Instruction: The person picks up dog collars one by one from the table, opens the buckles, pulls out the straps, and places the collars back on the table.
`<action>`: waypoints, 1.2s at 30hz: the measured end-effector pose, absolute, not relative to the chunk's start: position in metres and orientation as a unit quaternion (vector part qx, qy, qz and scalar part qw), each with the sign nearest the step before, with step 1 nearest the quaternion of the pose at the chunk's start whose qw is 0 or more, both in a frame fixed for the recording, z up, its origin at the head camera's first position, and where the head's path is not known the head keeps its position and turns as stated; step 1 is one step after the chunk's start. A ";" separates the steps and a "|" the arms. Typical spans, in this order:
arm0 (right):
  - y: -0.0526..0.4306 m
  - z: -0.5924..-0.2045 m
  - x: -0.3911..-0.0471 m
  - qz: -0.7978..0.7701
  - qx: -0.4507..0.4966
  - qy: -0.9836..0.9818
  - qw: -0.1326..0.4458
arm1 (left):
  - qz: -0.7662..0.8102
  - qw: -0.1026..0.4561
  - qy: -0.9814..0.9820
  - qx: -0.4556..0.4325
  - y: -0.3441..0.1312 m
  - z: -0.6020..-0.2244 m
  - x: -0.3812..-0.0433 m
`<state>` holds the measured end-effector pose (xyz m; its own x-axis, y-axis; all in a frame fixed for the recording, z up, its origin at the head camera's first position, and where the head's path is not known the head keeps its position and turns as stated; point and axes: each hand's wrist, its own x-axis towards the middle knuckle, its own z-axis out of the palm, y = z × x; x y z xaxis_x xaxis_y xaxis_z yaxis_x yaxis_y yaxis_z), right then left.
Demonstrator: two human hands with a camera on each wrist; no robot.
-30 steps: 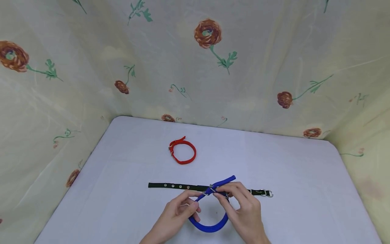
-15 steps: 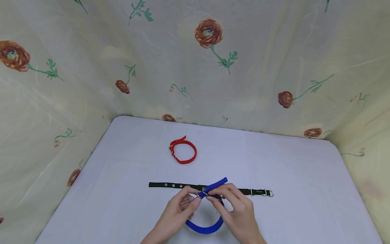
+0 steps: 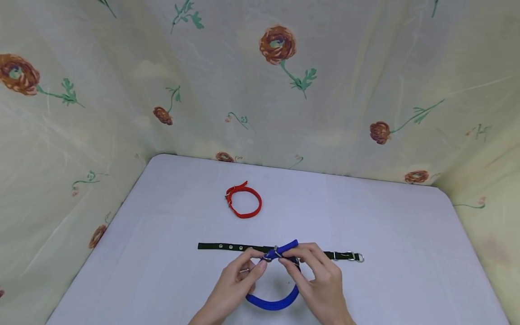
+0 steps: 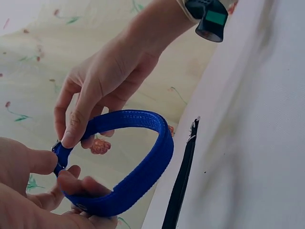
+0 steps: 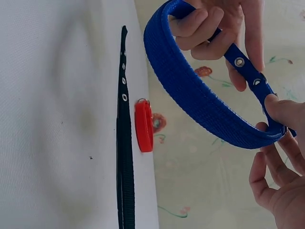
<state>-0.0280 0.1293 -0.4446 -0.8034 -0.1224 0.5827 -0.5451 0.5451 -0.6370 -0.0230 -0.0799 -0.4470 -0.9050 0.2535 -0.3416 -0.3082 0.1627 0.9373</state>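
Note:
A blue dog collar, closed into a loop, is held up over the table between both hands. My left hand pinches the strap near the metal ring, thumb against index finger; some of its other fingers curl inside the loop in the right wrist view. My right hand pinches the collar by the metal buckle. Past the buckle, the strap's free end points up and right. Metal eyelets show along the narrow strap in the right wrist view. Fingertips partly hide the buckle.
Behind the hands, a black collar with eyelets lies stretched out on the white table. Farther back rests a red collar, buckled into a loop. Flowered cloth hangs around the table's back and sides.
The blue collar and my right hand have shifted a little left, and the strap's free end now sits lower. My left hand has barely moved. The red and black collars stay put.

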 end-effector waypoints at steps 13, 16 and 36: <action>0.128 -0.447 -0.028 0.432 0.244 -0.838 0.226 | 0.649 0.207 0.732 0.024 -0.082 -0.448 -0.023; 0.128 -0.447 -0.028 0.435 0.241 -0.837 0.228 | 0.659 0.224 0.718 0.008 -0.083 -0.448 -0.023; 0.131 -0.445 -0.027 0.446 0.236 -0.833 0.226 | 0.631 0.204 0.749 0.007 -0.080 -0.446 -0.021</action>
<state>-0.0269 0.1314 -0.4450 -0.7859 -0.1912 0.5880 -0.5955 0.4899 -0.6366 -0.0206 -0.0804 -0.4462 -0.9168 0.2675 -0.2964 -0.2466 0.2045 0.9473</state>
